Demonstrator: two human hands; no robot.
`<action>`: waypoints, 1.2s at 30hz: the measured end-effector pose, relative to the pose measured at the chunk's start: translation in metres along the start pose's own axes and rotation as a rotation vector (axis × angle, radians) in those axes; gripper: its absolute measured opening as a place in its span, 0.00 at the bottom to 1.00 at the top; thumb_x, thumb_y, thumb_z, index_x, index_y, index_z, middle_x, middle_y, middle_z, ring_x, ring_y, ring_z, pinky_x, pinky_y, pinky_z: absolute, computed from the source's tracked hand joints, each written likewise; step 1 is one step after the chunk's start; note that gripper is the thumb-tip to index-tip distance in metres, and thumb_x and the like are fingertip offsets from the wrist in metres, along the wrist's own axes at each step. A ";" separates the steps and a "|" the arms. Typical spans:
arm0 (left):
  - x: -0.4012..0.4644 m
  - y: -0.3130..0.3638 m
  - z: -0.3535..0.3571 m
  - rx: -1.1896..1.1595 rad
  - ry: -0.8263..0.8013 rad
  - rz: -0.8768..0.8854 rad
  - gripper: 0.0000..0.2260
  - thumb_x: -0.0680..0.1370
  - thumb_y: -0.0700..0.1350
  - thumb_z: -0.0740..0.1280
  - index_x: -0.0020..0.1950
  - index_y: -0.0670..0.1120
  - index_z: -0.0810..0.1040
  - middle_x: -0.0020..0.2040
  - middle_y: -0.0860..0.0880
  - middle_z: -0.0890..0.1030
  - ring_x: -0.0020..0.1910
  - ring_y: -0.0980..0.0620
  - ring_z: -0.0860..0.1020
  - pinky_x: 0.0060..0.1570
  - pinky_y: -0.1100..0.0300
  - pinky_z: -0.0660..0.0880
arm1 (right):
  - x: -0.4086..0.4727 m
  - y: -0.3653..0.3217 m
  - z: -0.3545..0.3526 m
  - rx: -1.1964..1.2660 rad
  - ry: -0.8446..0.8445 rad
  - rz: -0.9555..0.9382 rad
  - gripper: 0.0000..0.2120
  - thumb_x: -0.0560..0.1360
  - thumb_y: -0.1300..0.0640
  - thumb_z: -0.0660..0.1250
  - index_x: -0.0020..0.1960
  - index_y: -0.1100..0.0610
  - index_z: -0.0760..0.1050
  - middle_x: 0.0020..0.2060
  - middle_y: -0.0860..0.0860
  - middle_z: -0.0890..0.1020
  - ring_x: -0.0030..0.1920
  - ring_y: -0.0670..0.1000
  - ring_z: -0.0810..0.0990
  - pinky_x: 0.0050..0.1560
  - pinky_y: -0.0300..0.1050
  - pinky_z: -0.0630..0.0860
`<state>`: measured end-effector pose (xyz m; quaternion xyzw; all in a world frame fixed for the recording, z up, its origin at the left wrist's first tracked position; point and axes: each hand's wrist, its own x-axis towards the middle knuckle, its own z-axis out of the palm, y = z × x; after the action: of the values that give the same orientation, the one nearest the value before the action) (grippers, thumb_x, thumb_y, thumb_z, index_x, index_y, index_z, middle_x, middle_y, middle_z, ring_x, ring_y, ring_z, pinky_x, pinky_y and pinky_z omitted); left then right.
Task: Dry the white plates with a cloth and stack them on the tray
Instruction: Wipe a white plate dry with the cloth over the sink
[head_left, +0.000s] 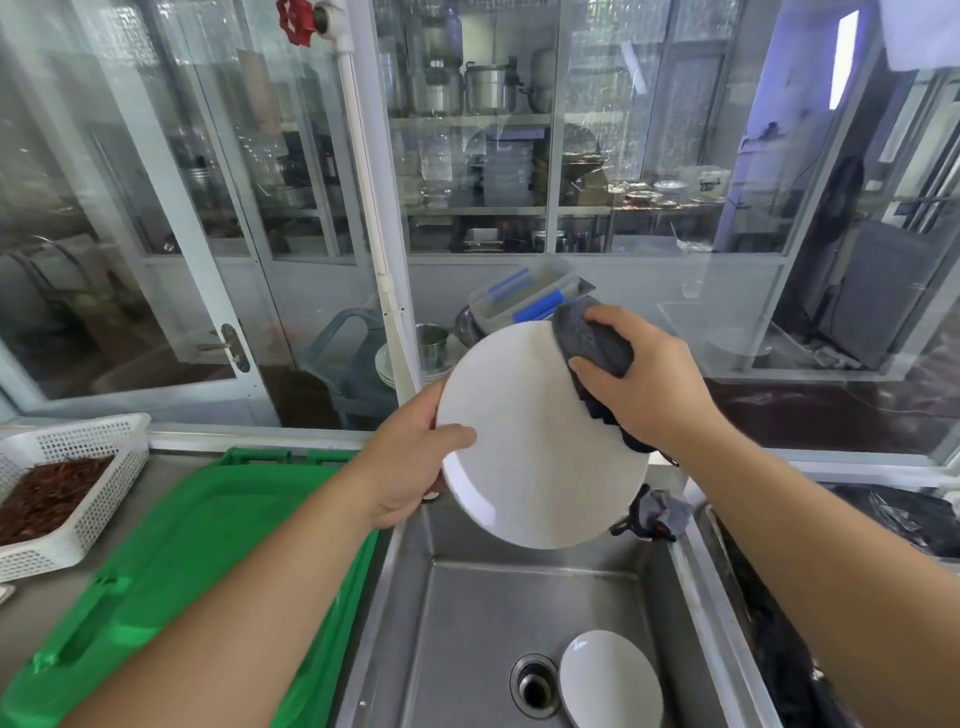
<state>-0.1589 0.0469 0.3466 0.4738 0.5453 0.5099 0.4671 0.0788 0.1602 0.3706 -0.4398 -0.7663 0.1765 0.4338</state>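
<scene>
Below us, the steel sink (467, 613) takes the middle of the view, and the green tray (171, 561) lies on the surface just to its left. Beside the tray stands a white basket (78, 540) with dark red pieces inside. Over the sink we hold a white plate (535, 436), tilted; our left hand (410, 462) grips its left rim with the thumb on the face. Our right hand (644, 384) is curled round a dark grey cloth (592, 343) and presses it on the upper right rim. A second plate (610, 680) lies in the sink near the drain (535, 686).
</scene>
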 end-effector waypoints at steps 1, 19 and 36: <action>-0.001 0.000 0.000 -0.028 -0.011 0.000 0.27 0.80 0.33 0.66 0.56 0.68 0.83 0.57 0.51 0.87 0.59 0.45 0.84 0.60 0.41 0.80 | 0.002 -0.002 -0.001 0.012 -0.015 -0.007 0.21 0.77 0.48 0.74 0.67 0.36 0.73 0.48 0.46 0.83 0.48 0.55 0.83 0.58 0.58 0.81; -0.020 -0.045 0.066 -0.113 0.326 0.238 0.29 0.71 0.50 0.69 0.70 0.71 0.73 0.64 0.60 0.83 0.62 0.55 0.81 0.62 0.36 0.80 | -0.050 0.026 0.067 0.534 0.276 0.716 0.26 0.75 0.48 0.73 0.72 0.44 0.74 0.55 0.45 0.83 0.52 0.51 0.83 0.54 0.53 0.82; -0.009 -0.014 0.015 -0.024 0.084 0.212 0.26 0.74 0.40 0.68 0.61 0.70 0.82 0.60 0.56 0.86 0.59 0.56 0.83 0.50 0.65 0.80 | -0.007 0.013 0.008 0.086 0.051 0.139 0.26 0.77 0.46 0.75 0.73 0.41 0.72 0.58 0.40 0.76 0.53 0.46 0.76 0.48 0.32 0.72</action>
<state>-0.1437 0.0393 0.3320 0.5016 0.5050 0.5822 0.3928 0.0804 0.1619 0.3540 -0.4772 -0.7144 0.2274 0.4585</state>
